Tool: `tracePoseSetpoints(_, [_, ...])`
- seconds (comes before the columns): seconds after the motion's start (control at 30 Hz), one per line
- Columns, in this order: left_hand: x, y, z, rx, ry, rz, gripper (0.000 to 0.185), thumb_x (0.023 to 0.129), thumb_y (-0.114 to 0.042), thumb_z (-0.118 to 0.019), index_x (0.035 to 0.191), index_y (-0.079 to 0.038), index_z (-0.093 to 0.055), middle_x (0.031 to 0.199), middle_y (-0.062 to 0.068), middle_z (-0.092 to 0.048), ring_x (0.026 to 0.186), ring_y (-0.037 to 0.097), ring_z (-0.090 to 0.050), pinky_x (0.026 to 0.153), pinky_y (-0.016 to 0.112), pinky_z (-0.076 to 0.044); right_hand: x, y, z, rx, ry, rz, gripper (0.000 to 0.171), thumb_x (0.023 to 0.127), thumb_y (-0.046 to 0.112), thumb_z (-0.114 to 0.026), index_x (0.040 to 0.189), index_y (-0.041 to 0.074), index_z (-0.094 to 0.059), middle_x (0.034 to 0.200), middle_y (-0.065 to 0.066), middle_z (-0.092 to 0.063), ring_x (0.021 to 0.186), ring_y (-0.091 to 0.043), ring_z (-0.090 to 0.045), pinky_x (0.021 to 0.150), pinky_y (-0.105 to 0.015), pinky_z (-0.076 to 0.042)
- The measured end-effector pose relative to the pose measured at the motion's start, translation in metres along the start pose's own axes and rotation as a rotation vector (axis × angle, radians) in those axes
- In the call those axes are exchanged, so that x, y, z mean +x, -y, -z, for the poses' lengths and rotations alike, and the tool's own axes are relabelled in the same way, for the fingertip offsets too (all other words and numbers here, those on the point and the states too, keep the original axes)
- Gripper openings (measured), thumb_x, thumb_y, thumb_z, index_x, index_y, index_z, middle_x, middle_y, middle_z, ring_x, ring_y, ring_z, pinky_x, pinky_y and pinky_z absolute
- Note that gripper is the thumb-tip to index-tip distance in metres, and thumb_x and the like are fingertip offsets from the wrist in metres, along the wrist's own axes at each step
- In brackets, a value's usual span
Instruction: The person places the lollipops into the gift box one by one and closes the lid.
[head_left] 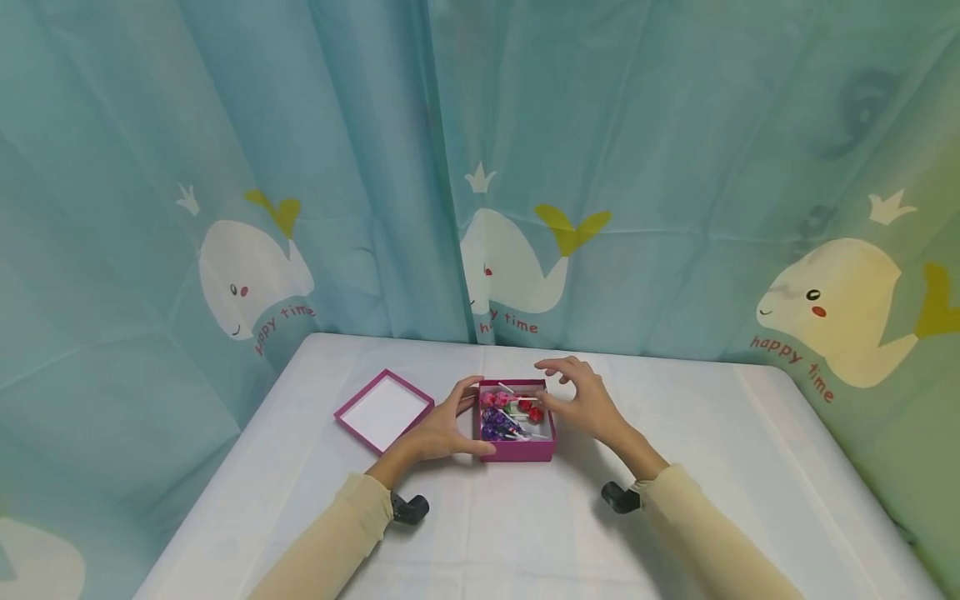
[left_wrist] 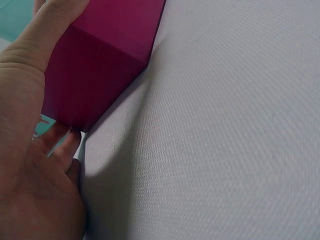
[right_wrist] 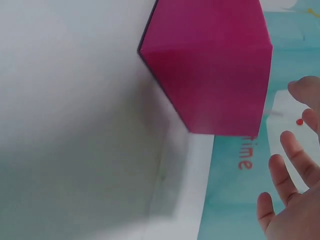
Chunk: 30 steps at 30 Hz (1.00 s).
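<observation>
Head view: magenta box (head_left: 516,421) sits mid-table between both hands, lollipops (head_left: 506,414) inside; left hand (head_left: 442,427) grips its left wall, right hand (head_left: 581,398) hovers loosely spread just beside the right wall. Lid (head_left: 384,410) lies left.

Left wrist: thumb on the box (left_wrist: 95,65).

Right wrist: fingers (right_wrist: 295,155) clear of the box (right_wrist: 210,60).

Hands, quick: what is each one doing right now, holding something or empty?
Left hand: grips the left side of the pink box, thumb along its front.
Right hand: open, fingers spread beside the box's right edge, holding nothing.
</observation>
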<state>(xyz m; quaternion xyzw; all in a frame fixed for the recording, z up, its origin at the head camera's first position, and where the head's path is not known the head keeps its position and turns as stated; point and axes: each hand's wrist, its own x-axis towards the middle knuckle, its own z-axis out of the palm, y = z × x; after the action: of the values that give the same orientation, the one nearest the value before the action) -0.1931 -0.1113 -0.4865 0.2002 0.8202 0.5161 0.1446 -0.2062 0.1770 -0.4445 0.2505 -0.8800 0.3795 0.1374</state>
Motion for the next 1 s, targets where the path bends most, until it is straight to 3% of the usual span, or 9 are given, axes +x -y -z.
tracePoseSetpoints(0.17, [0.000,0.000,0.000,0.002,-0.002,-0.003,0.115,0.075,-0.040,-0.093,0.162,-0.032,-0.018,0.166,0.012,-0.027,0.153,0.034,-0.028,0.120,0.056,-0.030,-0.003,-0.003,0.004,-0.002,0.015,-0.034,0.035,0.089,0.013,-0.080,0.123,0.012,-0.071,0.102,-0.004,-0.071,0.092,-0.024,-0.061,0.078,-0.044,-0.052])
tracePoseSetpoints(0.33, [-0.001,-0.001,0.000,0.012,-0.004,0.003,0.115,0.074,-0.040,-0.093,0.162,-0.031,-0.018,0.167,0.012,-0.026,0.153,0.034,-0.028,0.120,0.055,-0.030,-0.004,-0.002,0.001,-0.011,0.044,-0.075,0.024,0.090,0.011,-0.078,0.114,0.013,-0.075,0.091,0.003,-0.072,0.086,-0.022,-0.062,0.071,-0.036,-0.048])
tracePoseSetpoints(0.53, [0.000,0.000,0.000,0.012,-0.003,0.007,0.115,0.075,-0.041,-0.093,0.162,-0.032,-0.018,0.166,0.012,-0.027,0.153,0.033,-0.028,0.120,0.055,-0.030,0.002,0.002,-0.007,-0.013,0.058,-0.075,0.018,0.091,0.011,-0.078,0.108,0.010,-0.077,0.092,0.002,-0.074,0.085,-0.023,-0.062,0.070,-0.033,-0.047])
tracePoseSetpoints(0.77, [-0.001,0.000,0.000,0.013,0.002,-0.001,0.114,0.075,-0.043,-0.092,0.161,-0.033,-0.018,0.166,0.012,-0.027,0.153,0.033,-0.029,0.120,0.055,-0.031,0.012,0.014,-0.017,-0.010,0.140,-0.032,0.015,0.091,0.010,-0.078,0.106,0.009,-0.079,0.092,0.004,-0.072,0.081,-0.022,-0.059,0.068,-0.037,-0.050])
tracePoseSetpoints(1.0, [-0.001,0.000,0.000,0.017,0.003,-0.011,0.113,0.076,-0.044,-0.092,0.161,-0.034,-0.018,0.166,0.012,-0.028,0.153,0.033,-0.029,0.120,0.055,-0.031,0.017,0.025,-0.027,-0.179,0.300,0.084,0.011,0.090,0.015,-0.079,0.101,0.017,-0.080,0.099,0.005,-0.076,0.083,-0.014,-0.057,0.074,-0.038,-0.037])
